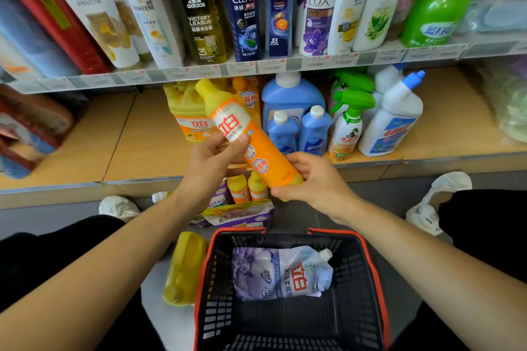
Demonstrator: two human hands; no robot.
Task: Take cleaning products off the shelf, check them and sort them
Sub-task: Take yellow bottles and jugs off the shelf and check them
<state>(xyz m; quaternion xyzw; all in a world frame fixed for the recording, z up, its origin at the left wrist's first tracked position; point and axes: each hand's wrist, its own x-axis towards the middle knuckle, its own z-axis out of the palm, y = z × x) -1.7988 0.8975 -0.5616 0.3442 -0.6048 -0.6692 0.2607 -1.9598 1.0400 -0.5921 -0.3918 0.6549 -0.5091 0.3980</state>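
Before shelves [142, 151], left hand [211, 162] and right hand [313, 179] grip an orange bottle [256, 148]; basket [376, 279] holds one refill pouch [285, 276].

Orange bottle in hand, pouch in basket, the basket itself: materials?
Orange bottle: probably glossy plastic, printed label; smooth sheen. Pouch: flexible plastic film, it seems; creased, sagging. Basket: rigid matte black plastic, judging by moulded slotted walls.

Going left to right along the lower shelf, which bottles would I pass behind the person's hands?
Yellow jug → two small blue bottles → spray bottle with a green trigger → white bottle with a blue cap. The big blue jug overlaps the small ones, so I skip it.
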